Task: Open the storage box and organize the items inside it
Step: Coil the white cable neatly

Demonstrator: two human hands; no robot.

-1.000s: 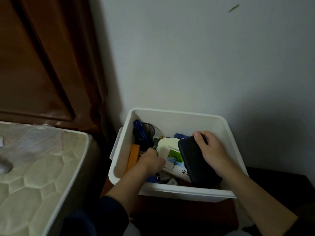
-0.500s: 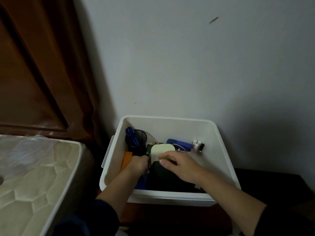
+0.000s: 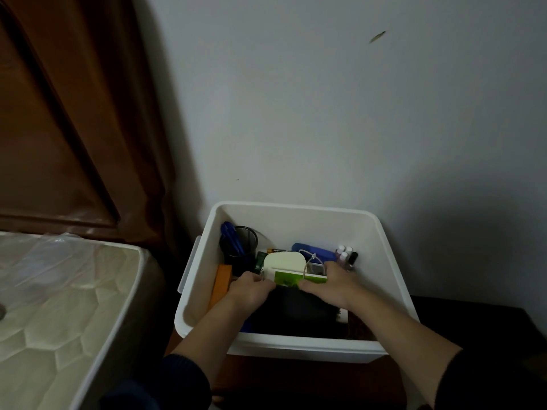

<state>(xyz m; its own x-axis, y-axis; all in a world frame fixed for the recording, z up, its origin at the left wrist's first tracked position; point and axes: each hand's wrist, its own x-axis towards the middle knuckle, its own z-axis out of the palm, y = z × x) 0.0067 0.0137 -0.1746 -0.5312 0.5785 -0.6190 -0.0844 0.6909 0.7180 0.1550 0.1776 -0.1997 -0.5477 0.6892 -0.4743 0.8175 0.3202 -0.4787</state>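
Observation:
An open white storage box (image 3: 393,261) stands against the wall, with no lid in view. Both my hands are inside it. My left hand (image 3: 250,291) and my right hand (image 3: 331,287) grip the two ends of a white and green packet (image 3: 291,269) that stands on edge. A flat black case (image 3: 296,313) lies under my wrists at the front. Behind are a black mesh pen cup (image 3: 241,247) with blue pens, an orange block (image 3: 221,284), a blue case (image 3: 313,251) and small bottles (image 3: 346,255).
A quilted mattress (image 3: 59,315) with a white edge lies at the left, close to the box. A brown wooden headboard (image 3: 68,119) rises behind it. The grey wall backs the box. A dark surface (image 3: 473,321) extends to the right.
The black case went from upright in my right hand to flat at the front of the box. My right hand has shifted onto the packet. Both hands now hold the packet upright.

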